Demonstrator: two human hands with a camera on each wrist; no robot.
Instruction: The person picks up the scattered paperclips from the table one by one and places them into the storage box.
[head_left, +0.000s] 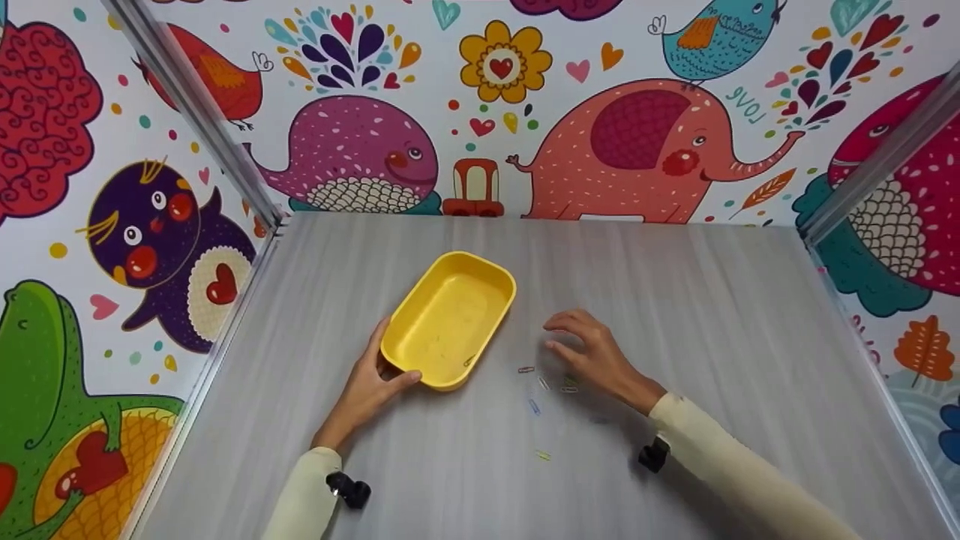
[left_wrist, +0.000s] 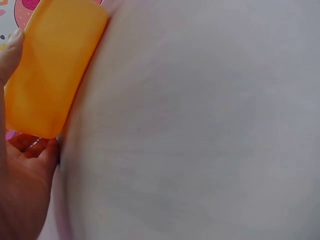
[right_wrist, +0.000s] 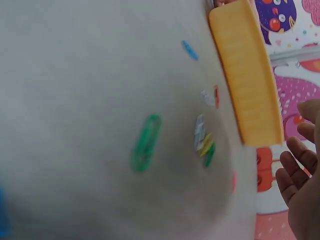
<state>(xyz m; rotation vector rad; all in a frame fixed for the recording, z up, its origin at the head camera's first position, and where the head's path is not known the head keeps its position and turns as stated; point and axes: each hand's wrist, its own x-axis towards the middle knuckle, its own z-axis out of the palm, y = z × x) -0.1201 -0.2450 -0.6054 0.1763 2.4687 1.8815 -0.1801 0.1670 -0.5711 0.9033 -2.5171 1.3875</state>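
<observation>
My left hand (head_left: 369, 394) grips a yellow plastic bin (head_left: 405, 322) at its near left corner, thumb at the rim and fingers along the outer side. In the left wrist view the thumb and fingers sit around the bin's end (left_wrist: 57, 75). Inside the bin, by its right wall, lies a small paper clip (head_left: 469, 361). My right hand (head_left: 600, 360) hovers to the right of the bin, fingers bent loosely with a gap to the thumb and nothing visible between them. Below it lie several loose paper clips, among them a red one (head_left: 526, 370) and a blue one (head_left: 534, 407).
Nearer the person lies a yellow-green paper clip (head_left: 543, 455). The right wrist view shows a green paper clip (right_wrist: 146, 143) apart from the cluster. Patterned panels (head_left: 487, 112) with metal frame posts (head_left: 202, 120) border the grey table (head_left: 720, 300) at the back and sides.
</observation>
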